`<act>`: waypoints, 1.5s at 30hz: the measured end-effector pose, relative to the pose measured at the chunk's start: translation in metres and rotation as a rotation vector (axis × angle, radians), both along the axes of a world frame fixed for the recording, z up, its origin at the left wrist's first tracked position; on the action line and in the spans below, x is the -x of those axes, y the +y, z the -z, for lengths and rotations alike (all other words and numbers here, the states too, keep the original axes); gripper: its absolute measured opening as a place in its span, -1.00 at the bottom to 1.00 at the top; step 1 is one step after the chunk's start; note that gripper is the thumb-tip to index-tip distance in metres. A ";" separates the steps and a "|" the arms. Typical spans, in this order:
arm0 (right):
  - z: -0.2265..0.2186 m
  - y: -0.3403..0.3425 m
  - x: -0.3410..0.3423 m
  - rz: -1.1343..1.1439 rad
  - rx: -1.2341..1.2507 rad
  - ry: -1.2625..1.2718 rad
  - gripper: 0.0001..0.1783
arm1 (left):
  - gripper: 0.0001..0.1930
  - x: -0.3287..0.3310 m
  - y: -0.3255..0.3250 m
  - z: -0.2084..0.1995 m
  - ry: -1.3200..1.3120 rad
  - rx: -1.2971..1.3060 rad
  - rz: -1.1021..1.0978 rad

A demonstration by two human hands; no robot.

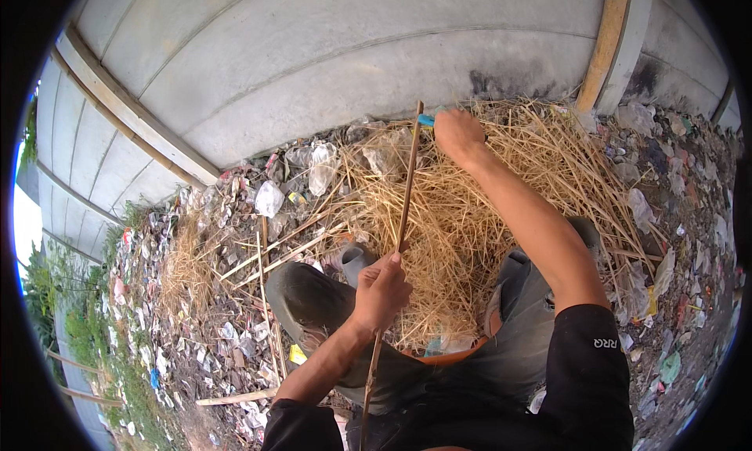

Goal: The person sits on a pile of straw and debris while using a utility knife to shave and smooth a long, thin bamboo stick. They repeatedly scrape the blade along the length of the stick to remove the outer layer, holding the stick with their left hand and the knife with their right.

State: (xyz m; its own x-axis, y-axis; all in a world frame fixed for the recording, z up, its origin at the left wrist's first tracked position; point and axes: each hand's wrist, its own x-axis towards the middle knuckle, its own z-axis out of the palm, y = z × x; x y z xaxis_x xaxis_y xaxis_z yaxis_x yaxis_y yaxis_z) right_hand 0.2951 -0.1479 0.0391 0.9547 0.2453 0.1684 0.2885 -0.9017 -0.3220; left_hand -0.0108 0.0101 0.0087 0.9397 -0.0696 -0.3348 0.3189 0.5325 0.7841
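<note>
A long thin brown stick slants up from my lap toward the wall. Around its lower middle, my left hand is closed, thumb upward along the stick. Near the stick's far end, my right hand is closed in a fist around a small tool with a blue part. That blue part touches or overlaps the stick; the fist hides the rest, so its exact kind does not show. Under both hands lies a heap of dry straw-coloured shavings between my bent knees.
A grey concrete panel wall rises ahead, with a wooden post against it. Littered ground spreads on both sides. Several loose sticks lie at left, and a pale stick lies near my left elbow.
</note>
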 end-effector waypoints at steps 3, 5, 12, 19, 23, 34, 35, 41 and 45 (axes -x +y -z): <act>0.016 -0.097 -0.055 0.285 -0.067 -0.242 -0.70 | -0.56 0.042 -0.017 -0.001 -0.135 -0.012 0.192; -0.008 -0.121 -0.057 0.400 -0.032 -0.036 -0.75 | -0.54 0.053 -0.006 -0.016 -0.168 0.046 0.061; -0.061 -0.057 -0.004 0.089 -0.081 -0.083 -0.85 | -0.58 0.021 0.021 -0.026 -0.154 -0.015 -0.158; -0.059 0.009 0.087 -0.338 -0.095 -0.153 -0.87 | -0.58 0.014 0.009 -0.032 -0.159 -0.047 -0.179; -0.052 0.019 0.093 -0.350 -0.074 -0.149 -0.88 | -0.58 0.015 0.007 -0.032 -0.156 -0.048 -0.173; -0.036 0.004 0.022 -0.017 -0.147 -0.019 -0.77 | -0.59 0.034 -0.030 -0.024 -0.121 -0.099 -0.048; -0.037 -0.024 -0.009 0.120 -0.172 -0.072 -0.77 | -0.59 0.058 -0.044 -0.015 -0.180 -0.147 0.054; -0.048 -0.128 -0.049 0.380 -0.169 -0.078 -0.78 | -0.57 0.062 -0.012 -0.054 -0.218 -0.115 -0.155; -0.071 -0.113 -0.039 0.264 -0.195 -0.025 -0.81 | -0.57 0.046 -0.002 -0.049 -0.239 -0.133 -0.137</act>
